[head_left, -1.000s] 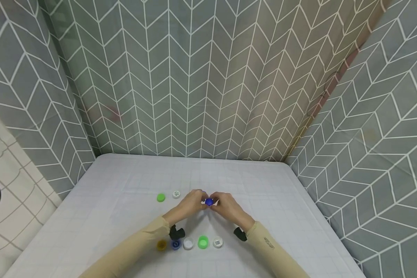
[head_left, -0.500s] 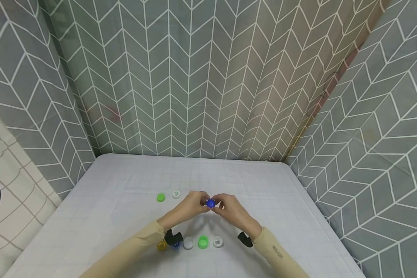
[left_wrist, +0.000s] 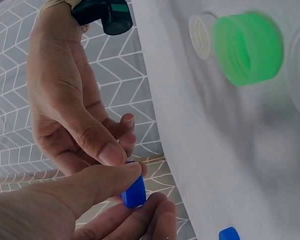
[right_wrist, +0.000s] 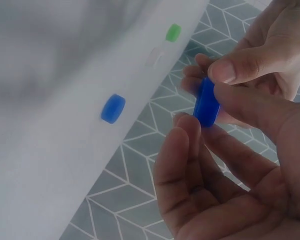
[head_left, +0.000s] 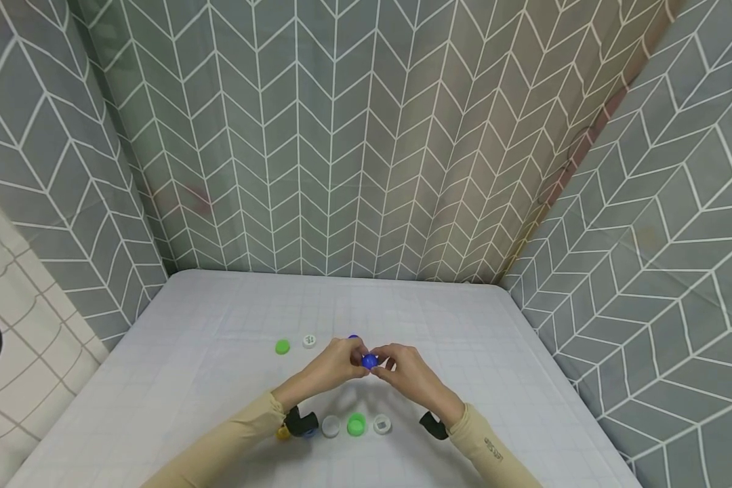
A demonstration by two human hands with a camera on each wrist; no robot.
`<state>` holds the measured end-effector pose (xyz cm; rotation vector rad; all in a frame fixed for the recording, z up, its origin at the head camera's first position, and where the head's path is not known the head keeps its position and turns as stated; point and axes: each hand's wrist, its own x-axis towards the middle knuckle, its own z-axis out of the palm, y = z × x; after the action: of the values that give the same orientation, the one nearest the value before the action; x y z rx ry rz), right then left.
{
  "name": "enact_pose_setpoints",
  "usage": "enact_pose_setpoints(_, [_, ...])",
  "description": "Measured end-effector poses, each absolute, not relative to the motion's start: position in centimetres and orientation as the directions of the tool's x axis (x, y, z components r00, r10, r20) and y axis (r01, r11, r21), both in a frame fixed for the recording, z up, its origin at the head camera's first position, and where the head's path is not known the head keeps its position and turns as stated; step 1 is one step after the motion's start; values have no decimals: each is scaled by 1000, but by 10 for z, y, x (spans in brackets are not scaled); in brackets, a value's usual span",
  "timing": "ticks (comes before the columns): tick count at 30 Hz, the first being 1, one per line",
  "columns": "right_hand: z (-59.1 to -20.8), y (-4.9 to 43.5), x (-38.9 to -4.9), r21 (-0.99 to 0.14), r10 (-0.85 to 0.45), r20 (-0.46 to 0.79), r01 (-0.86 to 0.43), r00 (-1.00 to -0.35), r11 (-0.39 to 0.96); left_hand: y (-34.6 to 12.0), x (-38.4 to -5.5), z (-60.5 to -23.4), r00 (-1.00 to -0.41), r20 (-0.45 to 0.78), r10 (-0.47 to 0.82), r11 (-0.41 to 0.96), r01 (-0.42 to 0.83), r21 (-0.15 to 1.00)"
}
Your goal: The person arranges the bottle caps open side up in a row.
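A blue bottle cap (head_left: 369,361) is held up over the table between both hands. My left hand (head_left: 338,359) pinches it from the left, and my right hand (head_left: 405,369) from the right, with fingertips on opposite sides. The left wrist view shows the left thumb lying over the upper edge of the cap (left_wrist: 135,192). Seen from the right wrist, the cap (right_wrist: 207,105) is edge-on, its rim partly covered by both thumbs. Another blue cap (right_wrist: 113,109) lies on the table beyond the hands, mostly hidden by the left hand in the head view.
On the white table (head_left: 232,318), a green cap (head_left: 282,347) and a white cap (head_left: 309,341) lie far left. Nearer stands a row: a yellow cap (head_left: 282,432) and a blue one partly behind the left wrist camera, white (head_left: 331,426), green (head_left: 356,425) and white caps (head_left: 382,425).
Both hands have drawn slightly nearer to the body with the blue cap between them. The far blue cap now peeks out behind them, and the left wrist camera covers more of the near row.
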<state>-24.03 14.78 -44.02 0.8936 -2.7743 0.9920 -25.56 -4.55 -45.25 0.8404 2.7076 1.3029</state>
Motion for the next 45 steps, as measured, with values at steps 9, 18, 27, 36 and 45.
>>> enact_pose_setpoints(9, [-439,150,-238,-586,-484,241,-524,-841,618,-45,-257,-454,-853,196,484,483,447,753])
enact_pose_setpoints(18, [-434,150,-237,-599,-447,242,-495,-861,629,-45,-258,-453,-854,207,477,460,443,769])
enact_pose_setpoints(27, [-433,152,-237,-563,-427,296,-518,-854,644,-44,-257,-448,-863,251,439,440,450,777])
enact_pose_setpoints(36, [-432,151,-237,-550,-409,338,-530,-848,645,-44,-257,-446,-855,282,435,423,470,775])
enact_pose_setpoints(45, [-434,153,-237,-583,-395,336,-518,-855,626,-43,-256,-448,-866,266,424,425,450,785])
